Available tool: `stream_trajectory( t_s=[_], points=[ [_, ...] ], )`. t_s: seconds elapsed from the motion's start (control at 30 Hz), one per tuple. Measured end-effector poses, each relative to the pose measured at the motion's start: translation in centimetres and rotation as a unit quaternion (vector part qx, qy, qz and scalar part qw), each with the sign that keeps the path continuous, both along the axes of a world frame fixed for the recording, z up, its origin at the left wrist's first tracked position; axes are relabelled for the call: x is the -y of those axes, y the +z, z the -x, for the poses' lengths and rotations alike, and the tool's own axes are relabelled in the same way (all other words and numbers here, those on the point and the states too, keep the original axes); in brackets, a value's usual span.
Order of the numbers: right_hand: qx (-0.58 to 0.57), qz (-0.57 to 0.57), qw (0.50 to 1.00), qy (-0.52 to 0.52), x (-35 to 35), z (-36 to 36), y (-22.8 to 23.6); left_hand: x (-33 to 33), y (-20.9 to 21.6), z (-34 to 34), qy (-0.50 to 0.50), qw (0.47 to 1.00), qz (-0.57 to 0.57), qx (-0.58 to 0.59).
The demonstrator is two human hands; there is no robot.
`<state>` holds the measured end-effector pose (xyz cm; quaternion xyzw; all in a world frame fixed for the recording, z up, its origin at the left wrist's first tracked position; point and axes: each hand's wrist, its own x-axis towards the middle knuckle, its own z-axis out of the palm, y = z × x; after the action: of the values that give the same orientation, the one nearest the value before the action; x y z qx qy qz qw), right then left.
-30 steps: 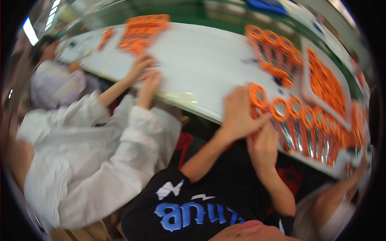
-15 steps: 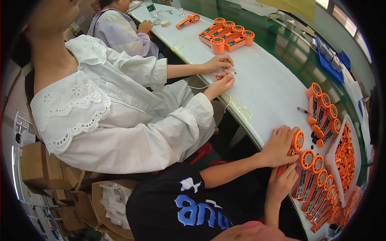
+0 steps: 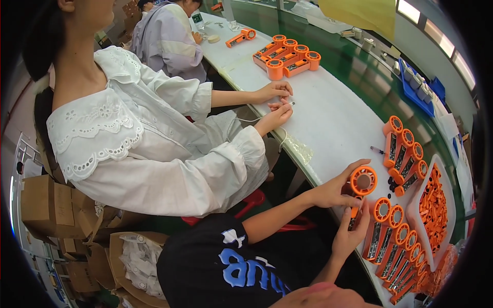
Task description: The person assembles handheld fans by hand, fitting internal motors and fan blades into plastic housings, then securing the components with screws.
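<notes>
An orange handheld fan (image 3: 363, 180) is held between my two hands, its round head turned up. My left hand (image 3: 333, 192) grips it just below the head, thumb and fingers closed around the neck. Lower down, my right hand (image 3: 352, 232) closes on the handle, whose inner parts are mostly covered by the fingers. Just right of my hands, a row of similar fans (image 3: 386, 241) lies with handles open, showing dark circuit strips. Farther off lies another small group of fans (image 3: 403, 158), with small black round pieces (image 3: 392, 186) next to it.
A white tray (image 3: 414, 211) of small orange parts stands at the right. Beside me, a co-worker in a white blouse (image 3: 154, 154) holds a thin white cable (image 3: 281, 138). More orange fans (image 3: 287, 57) lie on the far table. Cardboard boxes (image 3: 41, 205) stand at lower left.
My hands have drawn the fan up and leftward, away from the row, and its head now faces up clearly. My whole view has shifted slightly. The co-worker's hands hold nearly the same pose.
</notes>
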<state>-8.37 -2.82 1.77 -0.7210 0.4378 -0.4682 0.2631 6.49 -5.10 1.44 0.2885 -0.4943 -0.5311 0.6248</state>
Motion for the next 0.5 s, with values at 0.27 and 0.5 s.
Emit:
stream_trajectory(
  t_s=[0.27, 0.5],
  points=[
    [0.147, -0.278, 0.945, 0.094, 0.9, 1.1, 3.0, -0.4, 0.2, -0.2, -0.001, 0.999, -0.010, -0.048],
    [0.143, -0.261, 0.950, 0.096, 0.8, 1.6, 2.5, -0.2, 0.6, -0.1, 0.002, 1.000, -0.021, 0.018]
  ],
)
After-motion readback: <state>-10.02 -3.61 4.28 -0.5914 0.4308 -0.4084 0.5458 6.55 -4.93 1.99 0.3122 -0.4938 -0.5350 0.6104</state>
